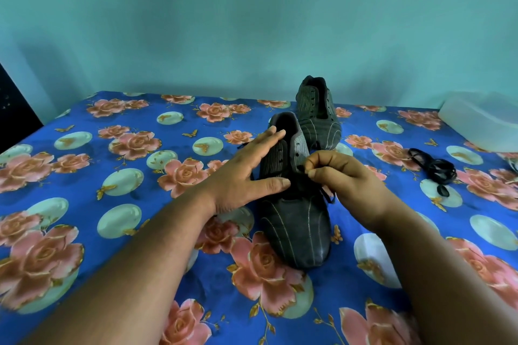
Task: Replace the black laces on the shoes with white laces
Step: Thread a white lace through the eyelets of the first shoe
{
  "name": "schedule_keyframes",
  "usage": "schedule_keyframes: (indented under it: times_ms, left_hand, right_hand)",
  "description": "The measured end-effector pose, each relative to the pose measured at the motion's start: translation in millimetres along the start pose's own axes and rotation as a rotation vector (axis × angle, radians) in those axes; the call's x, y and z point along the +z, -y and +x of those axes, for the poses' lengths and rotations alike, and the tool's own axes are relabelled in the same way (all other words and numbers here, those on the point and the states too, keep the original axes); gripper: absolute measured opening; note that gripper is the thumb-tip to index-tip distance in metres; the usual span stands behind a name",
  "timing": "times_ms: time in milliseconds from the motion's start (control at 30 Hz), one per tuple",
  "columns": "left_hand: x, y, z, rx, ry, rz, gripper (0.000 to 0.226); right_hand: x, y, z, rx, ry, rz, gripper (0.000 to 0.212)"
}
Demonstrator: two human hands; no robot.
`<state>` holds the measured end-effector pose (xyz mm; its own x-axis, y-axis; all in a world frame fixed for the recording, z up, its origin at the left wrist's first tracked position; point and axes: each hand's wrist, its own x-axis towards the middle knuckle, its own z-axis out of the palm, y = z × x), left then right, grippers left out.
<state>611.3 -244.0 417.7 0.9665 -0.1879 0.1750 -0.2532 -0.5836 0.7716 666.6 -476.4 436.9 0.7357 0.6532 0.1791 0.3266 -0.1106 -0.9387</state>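
Black lace (301,169) in right-hand (340,176) pinch

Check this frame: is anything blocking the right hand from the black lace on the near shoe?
Nothing visible does. The right hand already pinches the black lace at the eyelets of the near shoe. The left hand rests flat on the shoe's left side, clear of that grip.
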Motion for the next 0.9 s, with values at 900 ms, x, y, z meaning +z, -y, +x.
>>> schedule_keyframes:
  times_ms: [900]
  left_hand:
    - [4.9,-9.0,-9.9,-0.059,-0.030,-0.084,0.093]
  right_hand:
    - [9.6,2.7,-7.2,-0.060,-0.153,-0.036,0.008]
